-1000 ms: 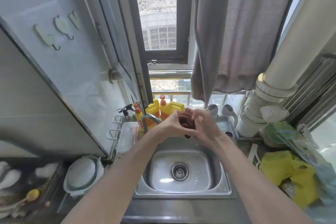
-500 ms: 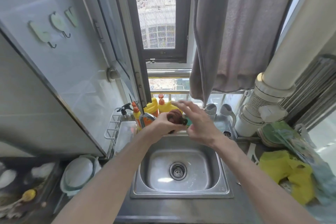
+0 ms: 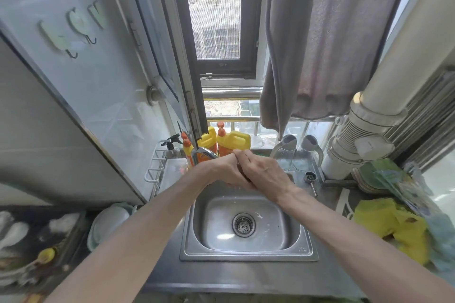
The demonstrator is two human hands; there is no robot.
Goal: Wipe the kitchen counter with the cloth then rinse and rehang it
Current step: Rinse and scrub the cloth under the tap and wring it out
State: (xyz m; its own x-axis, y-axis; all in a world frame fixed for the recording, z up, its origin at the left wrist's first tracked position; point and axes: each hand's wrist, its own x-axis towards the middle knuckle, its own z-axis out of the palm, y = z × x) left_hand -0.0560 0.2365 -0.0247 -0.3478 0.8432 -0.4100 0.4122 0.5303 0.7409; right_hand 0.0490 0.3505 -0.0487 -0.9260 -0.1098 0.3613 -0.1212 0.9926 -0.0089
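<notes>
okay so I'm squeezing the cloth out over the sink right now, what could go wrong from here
Both hands, left hand and right hand, are clasped over the back edge of the sink, close to the faucet and the yellow bottles. An elbow swing might knock a bottle over. Drips fall near the rim, so water could land on the counter.

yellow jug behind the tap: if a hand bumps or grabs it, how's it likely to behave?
The yellow jug is probably rigid plastic; its moulded handle gives a sure grip. It stands upright on a broad base, tight beside another jug, so a bump likely shifts it rather than tips it. Fill level isn't visible, so weight is uncertain. Wet hands could make it slippery.
</notes>
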